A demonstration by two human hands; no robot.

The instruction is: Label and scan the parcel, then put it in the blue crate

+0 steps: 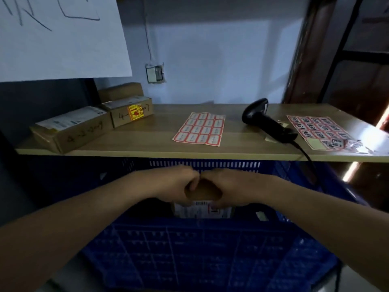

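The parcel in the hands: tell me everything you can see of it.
The parcel is a small brown cardboard box, mostly hidden. Both hands grip it: the left hand on its left side, the right hand on its right, fingers curled round the top. A white printed label with a red mark shows on its near face, below the hands. It is held over the inside of the blue crate, below the shelf edge. Whether it touches the crate cannot be told.
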